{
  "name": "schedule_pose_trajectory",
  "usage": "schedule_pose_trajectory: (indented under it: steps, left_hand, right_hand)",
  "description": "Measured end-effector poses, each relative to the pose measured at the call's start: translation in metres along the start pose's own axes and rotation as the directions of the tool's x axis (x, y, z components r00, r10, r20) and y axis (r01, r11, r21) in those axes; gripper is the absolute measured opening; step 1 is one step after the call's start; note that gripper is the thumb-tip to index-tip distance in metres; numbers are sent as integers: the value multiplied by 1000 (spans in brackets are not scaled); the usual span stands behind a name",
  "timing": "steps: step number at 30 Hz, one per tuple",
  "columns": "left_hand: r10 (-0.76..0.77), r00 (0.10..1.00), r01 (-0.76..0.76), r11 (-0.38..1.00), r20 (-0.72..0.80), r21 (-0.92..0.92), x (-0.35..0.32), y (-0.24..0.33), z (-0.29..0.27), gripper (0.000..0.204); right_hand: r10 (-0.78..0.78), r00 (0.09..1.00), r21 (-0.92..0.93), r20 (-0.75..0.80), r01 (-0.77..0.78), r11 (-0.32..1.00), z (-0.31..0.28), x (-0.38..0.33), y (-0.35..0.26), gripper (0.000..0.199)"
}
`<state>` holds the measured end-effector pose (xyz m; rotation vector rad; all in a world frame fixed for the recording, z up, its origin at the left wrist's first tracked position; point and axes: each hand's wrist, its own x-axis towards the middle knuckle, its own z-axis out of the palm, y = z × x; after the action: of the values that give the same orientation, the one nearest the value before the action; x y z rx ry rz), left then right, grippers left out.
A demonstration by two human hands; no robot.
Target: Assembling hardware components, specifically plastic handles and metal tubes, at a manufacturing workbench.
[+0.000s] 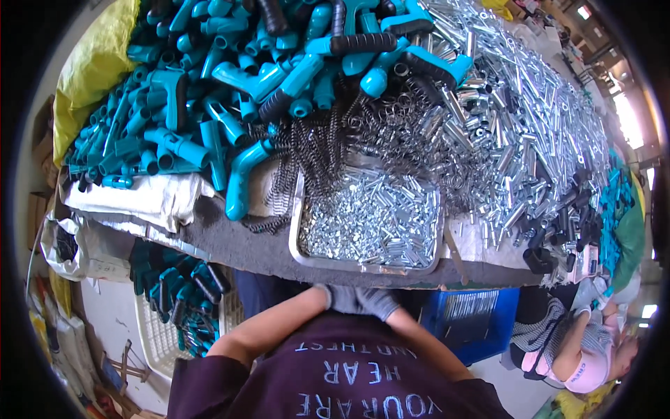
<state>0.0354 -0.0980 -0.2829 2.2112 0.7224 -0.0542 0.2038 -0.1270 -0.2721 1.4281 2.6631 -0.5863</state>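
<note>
My left hand [340, 297] and my right hand [380, 304], both in grey gloves, are pressed together just below the table's front edge, close to my dark purple shirt. What lies between them is hidden. Directly above them on the table stands a metal tray [299, 241] filled with small silver metal parts [370, 223]. Behind the tray lies a tangle of dark coil springs [317, 146].
A big heap of teal plastic handles [209, 84] covers the table's left, and shiny metal tubes [516, 119] cover its right. Below the table sit a white basket [157, 335] of teal handles on the left and a blue crate [474, 314]. Another person [579, 349] crouches at lower right.
</note>
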Motion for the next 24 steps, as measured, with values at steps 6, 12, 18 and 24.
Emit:
schedule_pose_trajectory:
  steps: [6, 12, 18, 24]
  left_hand:
    - [-81, 978, 44, 981, 193, 189, 25, -3, 8, 43]
    - [-114, 970, 64, 971, 215, 229, 28, 2, 0, 43]
    - [-125, 970, 74, 969, 210, 238, 33, 12, -5, 44]
    - [-113, 976, 73, 974, 184, 214, 39, 16, -7, 45]
  right_hand:
    - [-19, 974, 74, -227, 37, 997, 30, 18, -30, 47]
    - [-232, 929, -279, -287, 151, 948, 20, 27, -22, 42]
    - [102, 994, 444, -42, -73, 893, -14, 21, -40, 60]
    - [-54, 997, 127, 62, 45, 991, -25, 28, -36, 47]
